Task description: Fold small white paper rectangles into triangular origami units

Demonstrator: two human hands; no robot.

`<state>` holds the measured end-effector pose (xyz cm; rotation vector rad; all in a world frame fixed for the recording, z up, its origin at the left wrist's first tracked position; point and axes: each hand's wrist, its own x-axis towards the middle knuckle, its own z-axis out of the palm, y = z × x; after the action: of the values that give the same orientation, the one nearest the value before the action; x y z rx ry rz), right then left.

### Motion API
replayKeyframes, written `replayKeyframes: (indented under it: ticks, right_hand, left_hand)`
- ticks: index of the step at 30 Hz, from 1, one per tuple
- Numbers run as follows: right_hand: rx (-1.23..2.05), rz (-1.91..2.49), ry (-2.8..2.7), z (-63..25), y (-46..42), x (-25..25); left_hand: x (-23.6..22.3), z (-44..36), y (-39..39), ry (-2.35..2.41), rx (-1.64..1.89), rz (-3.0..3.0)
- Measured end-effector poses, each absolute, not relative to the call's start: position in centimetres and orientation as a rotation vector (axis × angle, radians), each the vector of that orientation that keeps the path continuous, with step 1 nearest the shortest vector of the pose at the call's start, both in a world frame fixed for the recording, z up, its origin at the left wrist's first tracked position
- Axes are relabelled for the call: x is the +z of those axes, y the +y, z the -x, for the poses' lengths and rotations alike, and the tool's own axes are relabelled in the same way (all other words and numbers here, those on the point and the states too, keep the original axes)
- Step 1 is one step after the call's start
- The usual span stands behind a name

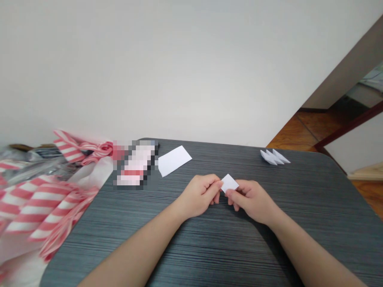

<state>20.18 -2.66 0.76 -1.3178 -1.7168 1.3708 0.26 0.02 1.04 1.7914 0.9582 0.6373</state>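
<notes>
A small white folded piece of paper (229, 183) is pinched between both of my hands just above the dark striped table (191, 247). My left hand (202, 194) grips its left edge with curled fingers. My right hand (249, 199) holds its lower right side, fingers closed around it. Both forearms reach in from the bottom of the view.
A white paper rectangle (174, 160) lies on the table behind my hands. Several small folded white paper pieces (274, 157) sit in a row at the far right. Red-and-white striped plastic bags (44, 199) crowd the left edge. A white wall stands behind.
</notes>
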Motion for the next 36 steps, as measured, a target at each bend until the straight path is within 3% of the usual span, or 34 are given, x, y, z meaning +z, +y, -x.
replayKeyframes:
  ticks: [36]
  right_hand:
    - [1.228, 1.349, -1.668, -21.2, -2.3, 0.8]
  left_hand:
    - [0.9, -0.3, 0.0, 0.95, 0.641, -1.72]
